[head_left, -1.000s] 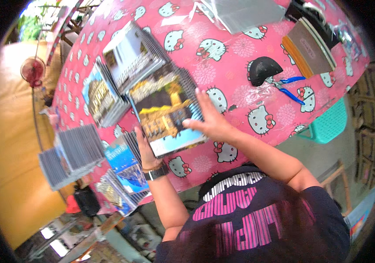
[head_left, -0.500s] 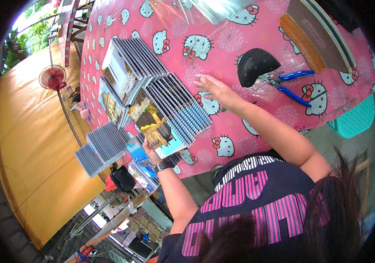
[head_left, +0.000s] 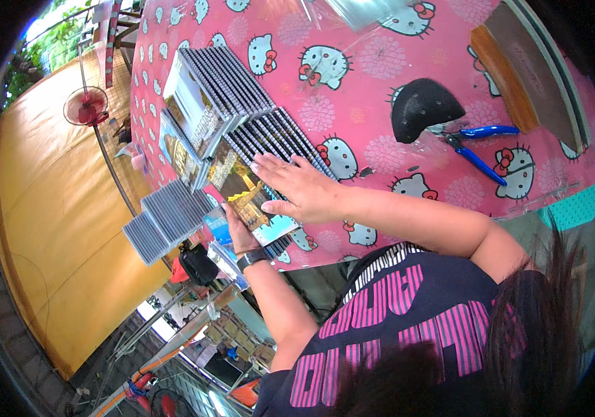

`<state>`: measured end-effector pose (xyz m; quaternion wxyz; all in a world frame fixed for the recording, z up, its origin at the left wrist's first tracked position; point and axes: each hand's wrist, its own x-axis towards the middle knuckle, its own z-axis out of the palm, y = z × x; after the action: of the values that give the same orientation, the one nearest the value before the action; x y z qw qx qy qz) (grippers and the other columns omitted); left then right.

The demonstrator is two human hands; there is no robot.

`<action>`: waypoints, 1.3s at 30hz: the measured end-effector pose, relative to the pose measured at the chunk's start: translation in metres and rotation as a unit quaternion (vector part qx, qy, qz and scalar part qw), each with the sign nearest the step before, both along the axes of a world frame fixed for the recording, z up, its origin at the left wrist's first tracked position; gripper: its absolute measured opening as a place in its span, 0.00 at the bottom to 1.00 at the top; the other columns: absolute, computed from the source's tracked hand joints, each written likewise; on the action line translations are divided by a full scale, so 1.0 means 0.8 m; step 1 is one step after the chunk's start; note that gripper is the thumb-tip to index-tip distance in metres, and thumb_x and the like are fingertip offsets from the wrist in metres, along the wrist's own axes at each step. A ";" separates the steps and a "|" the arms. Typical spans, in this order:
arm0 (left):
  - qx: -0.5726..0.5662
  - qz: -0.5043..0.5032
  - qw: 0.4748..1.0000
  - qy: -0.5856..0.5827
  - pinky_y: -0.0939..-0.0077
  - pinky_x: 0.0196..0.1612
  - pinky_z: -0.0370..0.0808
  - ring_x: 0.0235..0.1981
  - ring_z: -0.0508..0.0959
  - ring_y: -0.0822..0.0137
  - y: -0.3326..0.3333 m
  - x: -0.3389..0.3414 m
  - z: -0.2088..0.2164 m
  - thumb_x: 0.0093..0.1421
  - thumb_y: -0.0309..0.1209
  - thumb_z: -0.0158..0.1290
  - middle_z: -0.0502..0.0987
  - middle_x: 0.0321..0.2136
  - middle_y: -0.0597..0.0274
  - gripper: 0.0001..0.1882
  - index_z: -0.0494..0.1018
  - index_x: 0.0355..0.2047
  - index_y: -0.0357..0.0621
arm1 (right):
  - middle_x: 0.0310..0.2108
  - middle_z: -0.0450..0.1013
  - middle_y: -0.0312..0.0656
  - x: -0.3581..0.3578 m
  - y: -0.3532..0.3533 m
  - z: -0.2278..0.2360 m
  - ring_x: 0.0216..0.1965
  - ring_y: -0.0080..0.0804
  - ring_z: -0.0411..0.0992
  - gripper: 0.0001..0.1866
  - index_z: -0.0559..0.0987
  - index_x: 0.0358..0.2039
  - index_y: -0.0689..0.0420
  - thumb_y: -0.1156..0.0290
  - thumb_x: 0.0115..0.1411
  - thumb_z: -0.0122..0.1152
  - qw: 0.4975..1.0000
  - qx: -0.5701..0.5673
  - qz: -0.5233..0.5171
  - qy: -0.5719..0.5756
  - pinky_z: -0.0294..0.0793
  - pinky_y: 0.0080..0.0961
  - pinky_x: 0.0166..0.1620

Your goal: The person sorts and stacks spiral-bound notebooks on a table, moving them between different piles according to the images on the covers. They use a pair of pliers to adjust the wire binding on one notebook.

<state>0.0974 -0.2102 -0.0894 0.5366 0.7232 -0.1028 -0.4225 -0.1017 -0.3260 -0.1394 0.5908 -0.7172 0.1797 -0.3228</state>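
Note:
Spiral-bound notebooks with picture covers stand in stacks on the pink table. My left hand (head_left: 242,235) grips the near left edge of the nearer notebook stack (head_left: 231,172), fingers against its side. A dark watch (head_left: 252,259) is on that wrist. Stretched out over the same stack, my right hand (head_left: 301,187) lies open along its coil-bound side, fingers together and thumb apart. Just beyond, another notebook stack (head_left: 193,97) adjoins it, its coils facing right. Part of the nearer stack is hidden under my right hand.
Blue-handled pliers (head_left: 481,147) lie to the right beside a black half-round pad (head_left: 426,111). A curved wood-edged piece (head_left: 506,76) is at the far right. More coil-bound stacks (head_left: 172,212) stand at left, near a red fan (head_left: 86,106). A green stool (head_left: 575,208) is beside the table.
My right hand has moved left from above the table onto the coil-bound side of the nearer stack. My left hand keeps its hold at the edge. The view has shifted slightly.

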 end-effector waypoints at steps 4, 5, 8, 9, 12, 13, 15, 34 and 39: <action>0.023 -0.006 0.999 0.028 0.68 0.38 0.75 0.36 0.76 0.63 0.015 0.023 -0.005 0.62 0.47 0.38 0.74 0.39 0.56 0.24 0.65 0.46 0.39 | 0.53 0.59 0.52 -0.003 -0.027 -0.026 0.55 0.42 0.58 0.26 0.63 0.54 0.60 0.59 0.59 0.45 0.984 0.122 -0.004 -0.126 0.57 0.34 0.55; 0.018 -0.010 0.999 0.041 0.68 0.40 0.74 0.38 0.76 0.62 0.014 0.025 -0.005 0.62 0.47 0.39 0.74 0.40 0.56 0.24 0.65 0.46 0.39 | 0.50 0.62 0.51 -0.004 -0.037 -0.034 0.52 0.41 0.60 0.24 0.65 0.52 0.60 0.61 0.58 0.47 0.982 0.139 -0.030 -0.121 0.59 0.33 0.53; 0.026 -0.011 0.999 0.025 0.68 0.42 0.73 0.39 0.75 0.63 0.015 0.025 -0.005 0.62 0.45 0.40 0.74 0.40 0.57 0.21 0.66 0.45 0.40 | 0.41 0.67 0.48 -0.001 -0.048 -0.044 0.43 0.40 0.66 0.20 0.69 0.48 0.59 0.67 0.56 0.51 0.979 0.154 -0.083 -0.101 0.64 0.31 0.48; 0.035 -0.020 0.999 0.017 0.68 0.42 0.73 0.39 0.76 0.63 0.017 0.028 -0.003 0.62 0.44 0.40 0.74 0.39 0.58 0.20 0.66 0.44 0.40 | 0.39 0.67 0.48 0.005 -0.049 -0.042 0.42 0.40 0.67 0.20 0.69 0.48 0.59 0.68 0.55 0.52 0.983 0.135 -0.083 -0.092 0.64 0.31 0.47; 0.041 -0.024 0.999 0.003 0.69 0.42 0.73 0.38 0.76 0.63 0.021 0.036 -0.005 0.62 0.43 0.40 0.74 0.39 0.59 0.19 0.67 0.44 0.41 | 0.35 0.68 0.46 0.014 -0.050 -0.028 0.35 0.37 0.67 0.20 0.69 0.46 0.60 0.69 0.53 0.56 0.979 0.169 -0.099 -0.055 0.67 0.30 0.41; 0.039 -0.020 0.999 0.000 0.69 0.42 0.73 0.38 0.76 0.63 0.023 0.038 -0.005 0.62 0.42 0.41 0.74 0.39 0.59 0.18 0.67 0.44 0.41 | 0.34 0.68 0.45 0.016 -0.048 -0.020 0.33 0.36 0.68 0.20 0.70 0.46 0.61 0.69 0.51 0.57 0.974 0.194 -0.106 -0.040 0.68 0.30 0.39; 0.027 0.003 0.999 0.019 0.69 0.38 0.75 0.36 0.76 0.63 0.016 0.027 -0.007 0.62 0.45 0.40 0.75 0.38 0.59 0.20 0.67 0.44 0.41 | 0.32 0.68 0.44 0.021 -0.049 -0.016 0.28 0.31 0.68 0.22 0.70 0.44 0.61 0.70 0.48 0.62 0.962 0.240 -0.128 -0.019 0.69 0.27 0.34; -0.027 -0.023 0.996 -0.080 0.78 0.42 0.69 0.39 0.72 0.71 0.001 -0.004 0.000 0.60 0.33 0.45 0.70 0.40 0.62 0.20 0.58 0.51 0.39 | 0.30 0.66 0.40 0.025 -0.044 0.005 0.31 0.26 0.66 0.27 0.64 0.45 0.61 0.74 0.44 0.66 0.940 0.329 -0.086 0.005 0.70 0.24 0.35; -0.056 -0.041 0.993 -0.093 0.77 0.42 0.70 0.37 0.72 0.70 0.011 0.010 0.007 0.54 0.27 0.52 0.70 0.37 0.63 0.20 0.61 0.47 0.40 | 0.28 0.63 0.35 0.028 -0.043 -0.012 0.29 0.21 0.64 0.31 0.65 0.44 0.63 0.74 0.40 0.70 0.925 0.372 -0.075 0.029 0.68 0.18 0.32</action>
<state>0.1056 -0.2014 -0.0840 0.5466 0.7236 -0.2053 -0.3681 -0.0791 -0.3601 -0.1489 0.7834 -0.4395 0.3573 -0.2557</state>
